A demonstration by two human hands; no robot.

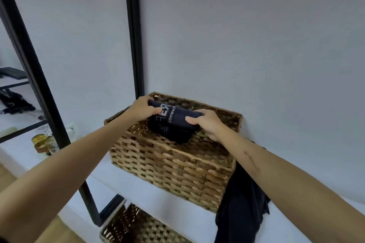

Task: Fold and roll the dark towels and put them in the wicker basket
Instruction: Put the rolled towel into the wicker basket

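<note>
Our left hand (142, 109) curled tight around one end of the rolled dark towel (173, 122), our right hand (207, 123) gripping the other end, roll at frame centre inside the wicker basket (169, 165), another dark cloth (243, 203) draped lower right

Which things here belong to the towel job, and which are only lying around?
Belong to the job:
- rolled dark towel, held at its ends by the left hand and right hand
- wicker basket on the white shelf
- loose dark cloth hanging beside the basket

Only lying around:
- glass jars at the left
- second woven basket below
- black items on the far shelf
</note>
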